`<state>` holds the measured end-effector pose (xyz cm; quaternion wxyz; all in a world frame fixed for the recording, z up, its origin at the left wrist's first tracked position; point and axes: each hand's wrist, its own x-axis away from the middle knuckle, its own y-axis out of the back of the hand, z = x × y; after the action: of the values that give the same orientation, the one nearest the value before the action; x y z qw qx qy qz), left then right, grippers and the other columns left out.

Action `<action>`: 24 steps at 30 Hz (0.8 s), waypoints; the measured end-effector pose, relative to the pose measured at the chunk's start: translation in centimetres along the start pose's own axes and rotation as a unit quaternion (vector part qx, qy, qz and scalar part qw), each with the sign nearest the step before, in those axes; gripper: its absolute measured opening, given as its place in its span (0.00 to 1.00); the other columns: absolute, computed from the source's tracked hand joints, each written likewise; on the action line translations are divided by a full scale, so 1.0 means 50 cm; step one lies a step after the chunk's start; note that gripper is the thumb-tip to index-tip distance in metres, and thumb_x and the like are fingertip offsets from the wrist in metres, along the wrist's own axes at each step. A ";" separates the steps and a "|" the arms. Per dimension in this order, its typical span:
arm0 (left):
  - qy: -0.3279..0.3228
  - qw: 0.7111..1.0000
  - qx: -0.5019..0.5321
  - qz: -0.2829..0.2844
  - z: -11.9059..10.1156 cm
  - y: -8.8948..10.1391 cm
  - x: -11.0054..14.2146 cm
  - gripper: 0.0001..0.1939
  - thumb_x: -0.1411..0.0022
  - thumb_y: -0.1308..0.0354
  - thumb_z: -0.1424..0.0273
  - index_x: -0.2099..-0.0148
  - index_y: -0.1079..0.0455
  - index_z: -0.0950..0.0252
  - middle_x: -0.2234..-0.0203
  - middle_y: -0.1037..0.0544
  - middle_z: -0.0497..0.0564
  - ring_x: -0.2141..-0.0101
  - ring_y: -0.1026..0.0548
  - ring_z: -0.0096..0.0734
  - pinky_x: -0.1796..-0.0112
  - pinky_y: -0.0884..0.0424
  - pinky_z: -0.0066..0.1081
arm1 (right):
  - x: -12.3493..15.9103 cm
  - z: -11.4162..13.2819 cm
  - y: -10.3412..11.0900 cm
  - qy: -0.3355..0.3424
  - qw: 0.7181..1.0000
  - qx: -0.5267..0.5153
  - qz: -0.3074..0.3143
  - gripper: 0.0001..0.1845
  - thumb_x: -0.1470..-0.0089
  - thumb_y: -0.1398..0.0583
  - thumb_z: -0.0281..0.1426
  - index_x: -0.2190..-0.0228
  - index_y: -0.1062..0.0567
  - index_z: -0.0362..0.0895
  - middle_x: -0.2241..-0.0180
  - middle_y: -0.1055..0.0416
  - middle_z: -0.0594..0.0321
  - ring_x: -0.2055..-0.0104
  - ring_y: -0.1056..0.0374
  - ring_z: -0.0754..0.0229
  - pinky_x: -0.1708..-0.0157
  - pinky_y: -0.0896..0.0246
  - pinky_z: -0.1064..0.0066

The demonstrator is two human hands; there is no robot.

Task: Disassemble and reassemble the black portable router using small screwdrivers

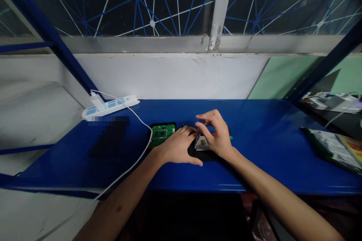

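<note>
A dark-cased device lies on the blue table, a green circuit board (161,135) showing in its left part. My left hand (181,145) rests across the middle of it, palm down, fingers stretched and thumb spread. In the right part, a pale metal plate with a small tan square (202,142) sits against a black surface (202,154). Above this plate my right hand (216,133) is closed in a pinch, thumb against fingers. A slim thing seems to run down from the fingertips, too small and faint to name. The left fingertips reach close to that spot.
A white power strip (113,106) with a plug lies at the back left. Its white cable (131,163) crosses the table beside the circuit board. A dark blurred object (109,137) lies left. At the right are a shiny package (333,147) and white electrical items (333,101).
</note>
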<state>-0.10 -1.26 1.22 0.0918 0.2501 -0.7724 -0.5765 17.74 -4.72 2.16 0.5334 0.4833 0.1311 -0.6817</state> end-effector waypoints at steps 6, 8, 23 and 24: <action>-0.001 1.000 0.010 -0.013 0.004 -0.003 0.003 0.46 0.52 0.32 0.42 0.39 0.36 0.62 0.45 0.30 0.61 0.46 0.32 0.57 0.44 0.36 0.52 | 0.001 0.005 0.002 -0.043 0.997 -0.051 0.029 0.16 0.33 0.49 0.29 0.46 0.31 0.50 0.54 0.27 0.56 0.57 0.26 0.58 0.61 0.25 0.61; 0.001 1.000 0.010 -0.008 0.004 -0.003 0.003 0.46 0.52 0.32 0.42 0.38 0.37 0.62 0.44 0.31 0.61 0.45 0.33 0.58 0.44 0.36 0.52 | 0.000 0.004 0.003 -0.030 0.999 -0.034 0.025 0.14 0.34 0.45 0.31 0.49 0.29 0.50 0.54 0.29 0.56 0.57 0.27 0.57 0.62 0.25 0.61; -0.003 1.000 -0.002 -0.007 0.001 -0.001 0.002 0.46 0.52 0.32 0.42 0.39 0.37 0.63 0.44 0.31 0.61 0.45 0.34 0.57 0.44 0.36 0.51 | 0.000 -0.003 0.003 -0.033 0.999 -0.016 0.027 0.15 0.34 0.45 0.31 0.48 0.29 0.51 0.55 0.31 0.56 0.56 0.29 0.56 0.60 0.26 0.60; -0.003 1.000 -0.003 -0.005 0.001 -0.002 0.002 0.47 0.52 0.32 0.42 0.38 0.38 0.63 0.43 0.31 0.62 0.44 0.34 0.58 0.43 0.37 0.51 | 0.000 -0.004 0.002 -0.028 0.999 -0.004 0.021 0.14 0.36 0.43 0.32 0.49 0.28 0.52 0.57 0.32 0.57 0.57 0.30 0.56 0.62 0.26 0.61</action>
<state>-0.19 -1.27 1.10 0.0875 0.2516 -0.7701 -0.5796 17.95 -4.62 2.09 0.5527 0.4644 0.1089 -0.6833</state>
